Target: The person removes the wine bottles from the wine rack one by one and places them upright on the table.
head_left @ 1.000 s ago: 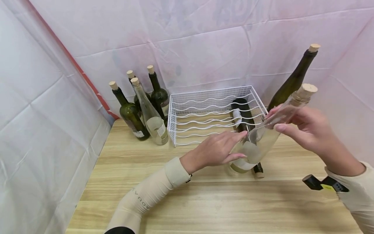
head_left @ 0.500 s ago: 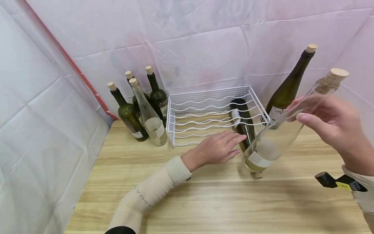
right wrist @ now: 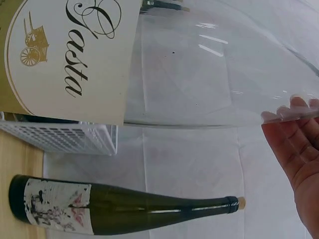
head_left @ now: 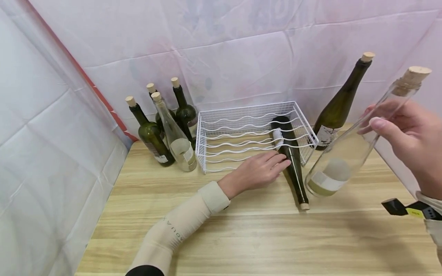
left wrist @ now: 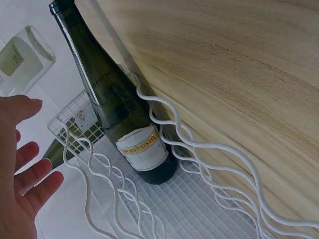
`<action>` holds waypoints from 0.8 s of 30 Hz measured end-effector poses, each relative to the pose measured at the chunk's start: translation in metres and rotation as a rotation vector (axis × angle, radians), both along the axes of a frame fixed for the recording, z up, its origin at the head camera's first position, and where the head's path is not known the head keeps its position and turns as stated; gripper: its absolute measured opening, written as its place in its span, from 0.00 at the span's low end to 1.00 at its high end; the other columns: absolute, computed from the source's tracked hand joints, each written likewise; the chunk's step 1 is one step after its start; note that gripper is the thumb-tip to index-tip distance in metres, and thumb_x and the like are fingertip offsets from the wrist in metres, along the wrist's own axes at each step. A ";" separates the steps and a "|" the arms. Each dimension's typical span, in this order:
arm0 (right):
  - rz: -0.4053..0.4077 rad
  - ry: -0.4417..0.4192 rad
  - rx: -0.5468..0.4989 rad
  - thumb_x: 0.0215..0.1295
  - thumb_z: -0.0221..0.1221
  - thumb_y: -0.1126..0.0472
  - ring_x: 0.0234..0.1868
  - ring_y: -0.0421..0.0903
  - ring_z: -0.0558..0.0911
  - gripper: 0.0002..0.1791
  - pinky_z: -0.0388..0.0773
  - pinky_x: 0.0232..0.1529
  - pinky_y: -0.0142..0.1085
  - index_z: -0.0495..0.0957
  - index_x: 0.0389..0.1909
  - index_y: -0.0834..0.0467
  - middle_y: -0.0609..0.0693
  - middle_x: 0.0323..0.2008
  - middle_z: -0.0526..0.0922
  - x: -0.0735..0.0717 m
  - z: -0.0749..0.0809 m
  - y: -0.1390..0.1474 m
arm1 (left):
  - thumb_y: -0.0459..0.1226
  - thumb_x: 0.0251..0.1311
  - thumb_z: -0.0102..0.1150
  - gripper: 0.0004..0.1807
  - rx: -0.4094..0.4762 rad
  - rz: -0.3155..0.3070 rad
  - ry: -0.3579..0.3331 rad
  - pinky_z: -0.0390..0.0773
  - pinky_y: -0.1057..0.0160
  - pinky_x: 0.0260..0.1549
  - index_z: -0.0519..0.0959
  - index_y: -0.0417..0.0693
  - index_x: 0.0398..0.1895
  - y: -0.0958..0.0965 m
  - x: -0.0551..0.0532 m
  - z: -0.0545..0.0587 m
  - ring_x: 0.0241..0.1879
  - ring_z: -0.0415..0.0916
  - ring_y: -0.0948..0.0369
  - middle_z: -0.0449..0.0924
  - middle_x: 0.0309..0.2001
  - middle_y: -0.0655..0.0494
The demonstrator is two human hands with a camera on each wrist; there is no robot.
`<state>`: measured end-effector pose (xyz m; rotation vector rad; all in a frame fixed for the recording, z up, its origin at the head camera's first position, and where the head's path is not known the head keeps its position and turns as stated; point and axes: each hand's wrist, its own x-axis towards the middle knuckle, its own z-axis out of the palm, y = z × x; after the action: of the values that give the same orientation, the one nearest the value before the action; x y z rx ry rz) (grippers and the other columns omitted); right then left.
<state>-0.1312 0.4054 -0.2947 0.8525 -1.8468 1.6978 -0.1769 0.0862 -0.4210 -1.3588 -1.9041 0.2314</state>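
Note:
My right hand (head_left: 411, 134) grips the neck of a clear wine bottle (head_left: 348, 157), corked and tilted, its base low on the left. A pale label with script lettering shows in the right wrist view. My left hand (head_left: 257, 171), fingers loosely bent and holding nothing, is near a dark wine bottle (head_left: 293, 168). In the left wrist view that hand (left wrist: 25, 159) is apart from the dark bottle (left wrist: 107, 89). The dark bottle lies in a white wire wine rack (head_left: 248, 109), its corked neck sticking out over the table toward me.
A green bottle (head_left: 333, 109) stands upright at the rack's right. Several corked bottles stand at its left, among them a clear bottle (head_left: 181, 147) and a green bottle (head_left: 152, 134). White cloth (head_left: 241, 57) hangs behind the wooden table (head_left: 241, 237).
My right hand has moved right and toward me with the clear bottle, away from the rack. My left hand, earlier reaching toward that bottle, has drawn slightly back with its fingers more bent.

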 end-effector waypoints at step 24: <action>-0.453 0.003 0.185 0.74 0.52 0.70 0.30 0.29 0.79 0.14 0.77 0.35 0.14 0.76 0.50 0.49 0.40 0.39 0.77 -0.042 -0.021 0.051 | 0.32 0.82 0.28 0.26 -0.135 0.069 -0.040 0.77 0.58 0.69 0.73 0.52 0.71 0.016 -0.016 -0.018 0.68 0.76 0.53 0.79 0.67 0.54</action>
<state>-0.1733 0.4560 -0.3160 0.4512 -2.0285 1.2604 -0.1930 0.1027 -0.4386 -1.3968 -2.0014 0.3753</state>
